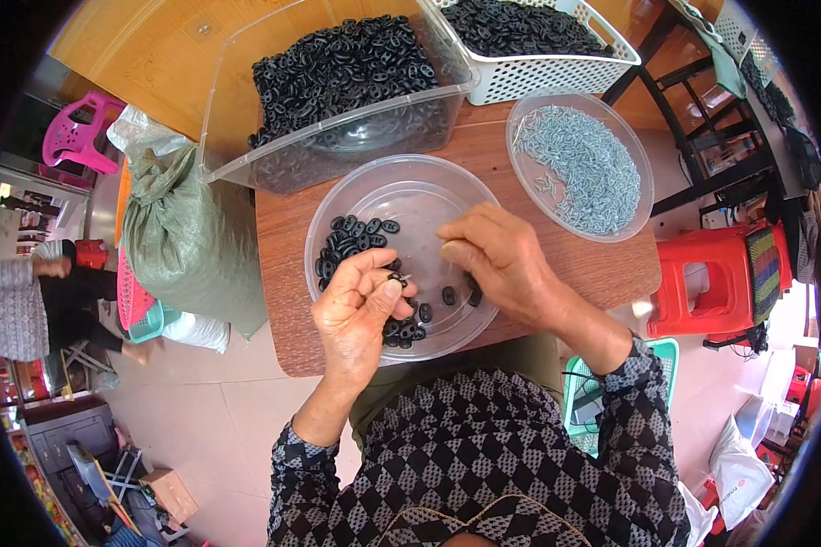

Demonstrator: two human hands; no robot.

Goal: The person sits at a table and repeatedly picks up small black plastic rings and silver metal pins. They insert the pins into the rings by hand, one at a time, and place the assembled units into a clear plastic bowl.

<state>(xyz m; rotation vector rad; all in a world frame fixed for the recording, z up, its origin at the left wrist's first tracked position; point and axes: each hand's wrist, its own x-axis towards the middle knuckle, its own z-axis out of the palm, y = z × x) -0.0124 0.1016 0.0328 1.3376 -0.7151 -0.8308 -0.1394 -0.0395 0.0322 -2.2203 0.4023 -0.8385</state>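
Observation:
My left hand [351, 314] is closed in a pinch, thumb against fingers, over the near left of a round clear plastic basin [415, 165]. Between its fingertips is a small black two-hole oval piece [397, 278], with a bit of silvery metal showing beside it. My right hand [502, 260] hovers over the basin's right side, fingers curled and pressed together; whatever they may hold is hidden. Loose black oval pieces [348, 239] are heaped at the basin's left, and a few lie under my hands.
The basin stands on a brown wooden table [287, 310]. Behind it are a large clear bin [356, 137] and a white basket [547, 77], both full of black pieces. A round tray of small silvery screws [584, 173] sits at right. A red stool [702, 283] and green sack [187, 237] flank the table.

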